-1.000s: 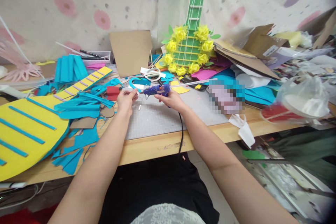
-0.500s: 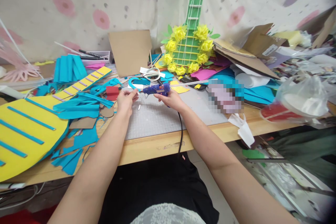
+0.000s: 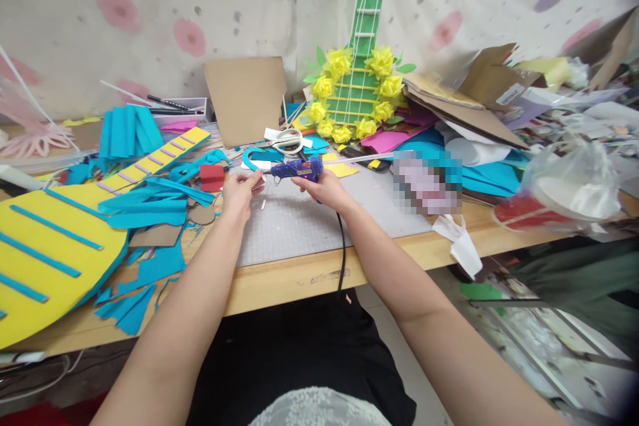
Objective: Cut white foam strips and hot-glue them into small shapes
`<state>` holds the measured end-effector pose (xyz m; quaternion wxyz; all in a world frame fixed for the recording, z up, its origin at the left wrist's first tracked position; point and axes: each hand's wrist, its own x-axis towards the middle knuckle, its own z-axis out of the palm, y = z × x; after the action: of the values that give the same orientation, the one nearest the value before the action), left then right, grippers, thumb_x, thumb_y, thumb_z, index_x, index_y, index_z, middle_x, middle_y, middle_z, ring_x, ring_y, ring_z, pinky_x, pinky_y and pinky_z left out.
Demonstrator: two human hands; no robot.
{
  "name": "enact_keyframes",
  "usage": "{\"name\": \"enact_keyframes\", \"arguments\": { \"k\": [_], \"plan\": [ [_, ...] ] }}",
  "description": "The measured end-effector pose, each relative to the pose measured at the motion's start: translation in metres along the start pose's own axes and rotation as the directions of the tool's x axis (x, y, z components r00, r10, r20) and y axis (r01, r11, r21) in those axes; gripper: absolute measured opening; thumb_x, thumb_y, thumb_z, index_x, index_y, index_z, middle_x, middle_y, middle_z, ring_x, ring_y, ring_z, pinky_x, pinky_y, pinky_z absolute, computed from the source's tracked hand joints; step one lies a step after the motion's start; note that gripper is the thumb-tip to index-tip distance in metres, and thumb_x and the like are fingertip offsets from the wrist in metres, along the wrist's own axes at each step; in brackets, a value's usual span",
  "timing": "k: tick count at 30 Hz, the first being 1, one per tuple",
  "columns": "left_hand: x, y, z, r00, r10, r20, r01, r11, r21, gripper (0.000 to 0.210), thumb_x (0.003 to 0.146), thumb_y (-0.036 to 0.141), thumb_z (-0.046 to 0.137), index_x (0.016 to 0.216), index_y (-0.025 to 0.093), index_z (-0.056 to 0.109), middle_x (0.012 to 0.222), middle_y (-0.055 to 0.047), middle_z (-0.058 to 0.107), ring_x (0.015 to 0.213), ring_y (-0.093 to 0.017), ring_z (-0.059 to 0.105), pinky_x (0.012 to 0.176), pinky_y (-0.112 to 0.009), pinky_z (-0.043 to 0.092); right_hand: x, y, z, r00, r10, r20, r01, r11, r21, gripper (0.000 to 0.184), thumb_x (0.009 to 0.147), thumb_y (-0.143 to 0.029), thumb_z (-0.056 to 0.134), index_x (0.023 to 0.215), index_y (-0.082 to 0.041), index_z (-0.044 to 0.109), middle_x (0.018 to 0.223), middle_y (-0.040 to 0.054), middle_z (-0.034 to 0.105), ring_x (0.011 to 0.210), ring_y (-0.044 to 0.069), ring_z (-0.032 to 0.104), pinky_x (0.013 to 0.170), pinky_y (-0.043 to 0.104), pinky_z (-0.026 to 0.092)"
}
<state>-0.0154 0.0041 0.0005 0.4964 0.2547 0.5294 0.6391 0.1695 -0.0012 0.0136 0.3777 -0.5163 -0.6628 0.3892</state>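
Observation:
My right hand [image 3: 325, 188] is wrapped round a dark blue hot glue gun [image 3: 298, 170], its nozzle pointing left. A long glue stick [image 3: 357, 158] sticks out of the gun's back, and a black cord [image 3: 343, 253] hangs below it. Right at the nozzle, my left hand [image 3: 240, 192] is closed in a pinch; whatever sits between its fingertips is too small to make out. Just above those fingers shows a curved blue strip [image 3: 249, 156]. Under the hands lies a grey cutting mat [image 3: 294, 226], with a tiny white piece [image 3: 263, 204] on it.
On the left lies a yellow guitar-shaped cutout [image 3: 60, 233] among blue paper scraps [image 3: 150, 206]. A green guitar shape with yellow flowers [image 3: 367, 90] stands behind, beside a cardboard sheet [image 3: 244, 100] and scissors [image 3: 288, 141]. A bagged cup [image 3: 554, 200] is near the right edge.
The whole view has shifted very slightly. Both hands and the glue gun keep the same position against each other.

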Motion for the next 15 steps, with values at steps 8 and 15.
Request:
{"name": "enact_keyframes", "arguments": {
  "k": [8,15],
  "plan": [
    [-0.0028,0.0044,-0.0010,0.992,-0.086,0.089,0.087,0.996,-0.015,0.041,0.050,0.020,0.080,0.057,0.016,0.040,0.058,0.002,0.060,0.054,-0.008,0.058,0.054,-0.020,0.048,-0.0014,-0.0036,-0.0028,1.000,0.023,-0.004,-0.023,0.997,0.075,0.036,0.069,-0.053,0.062,0.066,-0.017,0.058,0.048,-0.0025,0.051,0.044,0.008,0.044,0.047,0.023,0.036],
    [-0.0023,0.0050,-0.0033,0.971,-0.143,0.192,0.155,0.987,-0.044,0.036,0.056,0.018,0.078,0.058,0.016,0.042,0.064,0.001,0.064,0.054,-0.007,0.058,0.053,-0.018,0.048,-0.0007,-0.0038,-0.0071,0.996,0.053,-0.065,-0.041,0.985,0.169,0.038,0.072,-0.053,0.058,0.058,-0.018,0.053,0.039,-0.0052,0.042,0.037,0.006,0.037,0.044,0.023,0.034]
  ]
}}
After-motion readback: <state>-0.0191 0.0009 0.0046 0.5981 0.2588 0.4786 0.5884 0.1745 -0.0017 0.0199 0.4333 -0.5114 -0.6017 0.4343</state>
